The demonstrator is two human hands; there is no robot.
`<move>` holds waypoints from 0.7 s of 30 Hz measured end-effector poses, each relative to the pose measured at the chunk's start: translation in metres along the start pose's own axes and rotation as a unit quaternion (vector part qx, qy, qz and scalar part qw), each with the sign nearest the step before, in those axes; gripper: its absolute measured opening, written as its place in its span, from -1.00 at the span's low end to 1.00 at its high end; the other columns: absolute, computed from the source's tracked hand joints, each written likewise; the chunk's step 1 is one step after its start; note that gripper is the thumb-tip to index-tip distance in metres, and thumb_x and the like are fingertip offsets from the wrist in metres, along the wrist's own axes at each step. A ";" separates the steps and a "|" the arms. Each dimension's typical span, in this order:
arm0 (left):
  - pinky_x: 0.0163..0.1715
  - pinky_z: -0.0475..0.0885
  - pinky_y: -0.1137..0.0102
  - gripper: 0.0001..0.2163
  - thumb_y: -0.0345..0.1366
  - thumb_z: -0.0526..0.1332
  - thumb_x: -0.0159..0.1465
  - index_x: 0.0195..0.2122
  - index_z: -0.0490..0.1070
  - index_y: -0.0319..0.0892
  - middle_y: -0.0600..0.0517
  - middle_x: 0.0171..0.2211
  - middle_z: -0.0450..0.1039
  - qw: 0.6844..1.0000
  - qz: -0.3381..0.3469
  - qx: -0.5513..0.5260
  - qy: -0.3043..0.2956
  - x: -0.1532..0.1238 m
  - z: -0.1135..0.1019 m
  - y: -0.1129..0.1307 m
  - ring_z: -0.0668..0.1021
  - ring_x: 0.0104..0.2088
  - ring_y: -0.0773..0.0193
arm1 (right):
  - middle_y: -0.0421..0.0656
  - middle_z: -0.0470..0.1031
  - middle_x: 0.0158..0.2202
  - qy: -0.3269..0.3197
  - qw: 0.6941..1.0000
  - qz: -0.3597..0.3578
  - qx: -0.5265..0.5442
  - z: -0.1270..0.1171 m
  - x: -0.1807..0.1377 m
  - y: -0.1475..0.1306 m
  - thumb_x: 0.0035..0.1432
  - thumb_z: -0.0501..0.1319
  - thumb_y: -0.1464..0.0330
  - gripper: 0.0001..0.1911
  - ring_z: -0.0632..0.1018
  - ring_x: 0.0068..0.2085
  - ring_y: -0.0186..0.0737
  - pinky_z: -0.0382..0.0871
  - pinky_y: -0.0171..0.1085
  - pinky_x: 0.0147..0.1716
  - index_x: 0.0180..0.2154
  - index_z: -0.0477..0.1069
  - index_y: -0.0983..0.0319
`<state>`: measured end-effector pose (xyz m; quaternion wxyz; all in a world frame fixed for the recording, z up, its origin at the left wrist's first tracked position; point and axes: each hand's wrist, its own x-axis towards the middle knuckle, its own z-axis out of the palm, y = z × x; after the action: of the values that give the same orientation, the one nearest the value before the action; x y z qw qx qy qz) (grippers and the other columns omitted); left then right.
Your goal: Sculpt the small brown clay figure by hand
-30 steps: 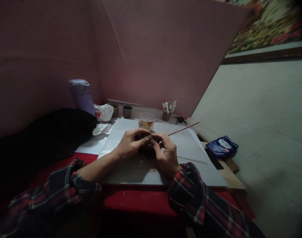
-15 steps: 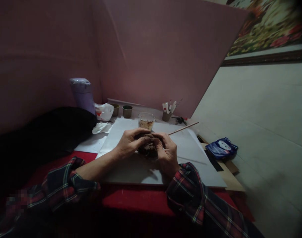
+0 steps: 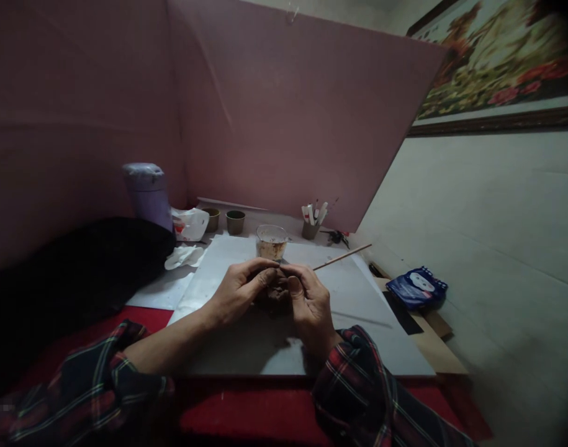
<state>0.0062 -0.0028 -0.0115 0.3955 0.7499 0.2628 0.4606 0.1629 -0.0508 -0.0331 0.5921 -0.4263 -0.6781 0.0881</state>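
A dark brown lump, which looks like clay (image 3: 275,295), is between my two hands above the white board (image 3: 228,351). My left hand (image 3: 244,288) is closed around its left side, thumb on top. From the other side my right hand (image 3: 309,298) grips it, with the thumb bent over it. My fingers hide much of the lump's far side. Just beyond my fingertips stands a clear glass (image 3: 271,242) with brownish stains inside. A thin wooden stick (image 3: 344,256) juts out to the right behind my right hand.
A pot of pens and brushes (image 3: 311,228) and two small pots, one a dark green pot (image 3: 235,222), line the back. At left are a purple bottle (image 3: 148,195), crumpled tissue (image 3: 185,256) and black cloth (image 3: 88,267). A blue packet (image 3: 418,287) lies at right.
The whole view has tilted up a little, so everything sits lower. Both hands stay on the brown lump; my right thumb has shifted slightly and stands more upright.
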 end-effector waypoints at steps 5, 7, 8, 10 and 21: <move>-0.11 0.47 0.38 -0.79 -0.26 0.18 0.29 -0.11 0.51 -0.19 -0.02 -0.16 0.60 0.999 0.032 0.040 0.011 0.001 -0.001 -0.005 0.59 -0.17 0.23 | -0.08 0.53 -0.12 0.017 0.999 0.006 -0.050 0.000 0.006 0.003 0.37 -0.02 0.27 -0.71 0.54 -0.08 -0.17 0.43 -0.17 -0.08 -0.05 0.40 0.18; -0.11 0.47 0.38 -0.80 -0.29 0.17 0.30 -0.11 0.50 -0.20 -0.03 -0.18 0.60 0.998 0.040 0.048 0.016 0.002 -0.001 -0.005 0.59 -0.18 0.24 | -0.07 0.54 -0.16 0.004 0.994 -0.004 -0.110 -0.001 0.013 0.003 0.37 -0.03 0.26 -0.70 0.55 -0.12 -0.15 0.43 -0.17 -0.13 -0.11 0.43 0.20; -0.12 0.47 0.38 -0.80 -0.29 0.16 0.30 -0.12 0.50 -0.21 -0.03 -0.18 0.60 0.998 0.043 0.048 0.020 0.002 -0.001 -0.005 0.59 -0.18 0.24 | -0.07 0.55 -0.19 -0.018 0.989 -0.010 -0.144 -0.001 0.017 0.004 0.36 -0.02 0.25 -0.70 0.56 -0.15 -0.13 0.43 -0.18 -0.17 -0.13 0.44 0.20; -0.13 0.47 0.38 -0.80 -0.29 0.17 0.30 -0.13 0.50 -0.22 -0.04 -0.20 0.59 0.998 0.045 0.039 0.029 0.003 -0.002 -0.006 0.59 -0.19 0.24 | -0.07 0.57 -0.21 -0.062 0.979 -0.039 -0.188 0.000 0.021 0.005 0.36 -0.01 0.26 -0.71 0.57 -0.20 -0.11 0.43 -0.17 -0.22 -0.12 0.44 0.20; -0.21 0.49 0.42 -0.86 -0.35 0.23 0.22 -0.22 0.52 -0.22 -0.03 -0.26 0.61 0.999 0.023 0.015 0.027 0.004 0.004 -0.010 0.61 -0.25 0.26 | -0.09 0.56 -0.17 -0.063 0.987 -0.107 -0.106 -0.005 0.008 0.016 0.28 0.14 0.38 -0.77 0.57 -0.15 -0.18 0.46 -0.21 -0.13 -0.03 0.38 0.20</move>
<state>0.0110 0.0047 -0.0187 0.3660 0.7489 0.2630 0.4858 0.1754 -0.0370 -0.0356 0.5056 -0.4053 -0.7613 -0.0215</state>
